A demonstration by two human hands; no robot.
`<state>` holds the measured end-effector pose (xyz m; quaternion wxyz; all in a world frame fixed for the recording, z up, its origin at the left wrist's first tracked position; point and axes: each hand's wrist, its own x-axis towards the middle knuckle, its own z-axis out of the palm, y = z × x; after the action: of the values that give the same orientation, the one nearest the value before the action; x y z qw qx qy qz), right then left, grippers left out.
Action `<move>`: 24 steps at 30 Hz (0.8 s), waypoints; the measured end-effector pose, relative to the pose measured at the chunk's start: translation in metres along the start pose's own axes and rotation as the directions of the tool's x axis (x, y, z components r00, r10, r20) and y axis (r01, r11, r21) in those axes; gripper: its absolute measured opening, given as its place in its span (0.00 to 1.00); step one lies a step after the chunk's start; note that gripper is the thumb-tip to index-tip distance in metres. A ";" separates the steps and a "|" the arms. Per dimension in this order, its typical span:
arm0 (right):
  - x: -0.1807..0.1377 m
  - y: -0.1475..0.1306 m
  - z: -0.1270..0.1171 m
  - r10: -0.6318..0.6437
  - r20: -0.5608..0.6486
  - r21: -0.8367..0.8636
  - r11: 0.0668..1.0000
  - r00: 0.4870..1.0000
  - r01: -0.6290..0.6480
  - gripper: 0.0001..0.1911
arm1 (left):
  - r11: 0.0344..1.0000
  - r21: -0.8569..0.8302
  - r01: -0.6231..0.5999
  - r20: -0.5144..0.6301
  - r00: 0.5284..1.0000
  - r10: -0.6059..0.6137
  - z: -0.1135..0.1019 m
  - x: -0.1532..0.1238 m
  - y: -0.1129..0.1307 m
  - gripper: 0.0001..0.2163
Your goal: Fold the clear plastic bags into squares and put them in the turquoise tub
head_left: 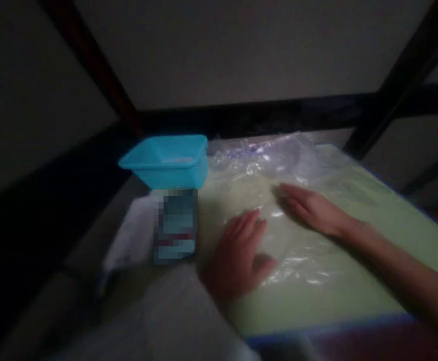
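A clear plastic sheet or bag [301, 260] lies spread over a pale green tabletop [373, 286] with a blue edge. My left hand [239, 253] rests on the near left part of the plastic, palm down, its fingers and thumb apart. Farther back and to the right, my right hand [312, 208] lies on the same plastic with its fingers stretched out. Neither hand holds anything. Bright creases run through the film, and its far part is bunched up.
A light blue plastic basin [166, 165] stands at the back left. In front of it is a blurred-out flat rectangular item [176, 228], beside a white crumpled item [134, 233]. A wall [256, 55] with dark beams rises behind the table.
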<state>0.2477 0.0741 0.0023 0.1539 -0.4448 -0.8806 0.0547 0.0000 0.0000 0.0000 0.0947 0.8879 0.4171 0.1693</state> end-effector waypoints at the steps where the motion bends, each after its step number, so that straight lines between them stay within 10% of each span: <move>1: -0.001 0.000 0.005 -0.013 0.027 -0.015 1.000 1.000 0.013 0.31 | 1.000 -0.002 0.004 -0.006 1.000 -0.004 0.000 0.002 0.000 0.28; 24: -0.004 0.001 0.019 -0.076 0.117 -0.188 0.977 0.990 0.097 0.37 | 0.978 0.126 -0.165 0.163 0.976 0.144 0.017 0.038 -0.002 0.35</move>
<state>0.2446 0.0718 -0.0172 0.0639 -0.4151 -0.9074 -0.0137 0.0274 0.0304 -0.0076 0.0509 0.9325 0.3491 0.0780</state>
